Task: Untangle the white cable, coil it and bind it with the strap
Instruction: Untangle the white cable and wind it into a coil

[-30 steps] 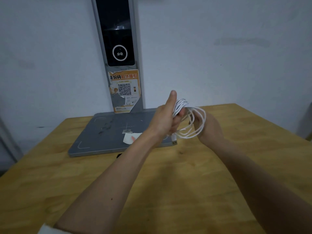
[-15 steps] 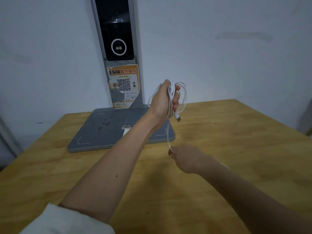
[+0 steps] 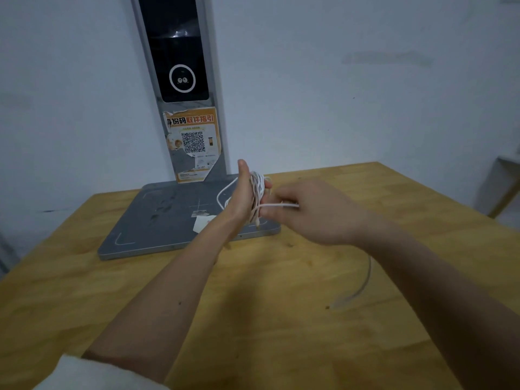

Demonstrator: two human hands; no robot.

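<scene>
Above table, left hand (image 3: 244, 197) gripping cable (image 3: 257, 190)

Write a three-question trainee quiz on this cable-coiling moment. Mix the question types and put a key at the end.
1. True or false: the white cable is wound around the left hand.
2. What does the right hand do with the cable? A) pinches a strand that runs to the coil B) presses it flat on the wooden table C) touches nothing
3. Fill in: behind the hands, a grey base plate carries a post with an orange ____ bearing a QR code.

Key: 1 true; 2 A; 3 sticker
</scene>
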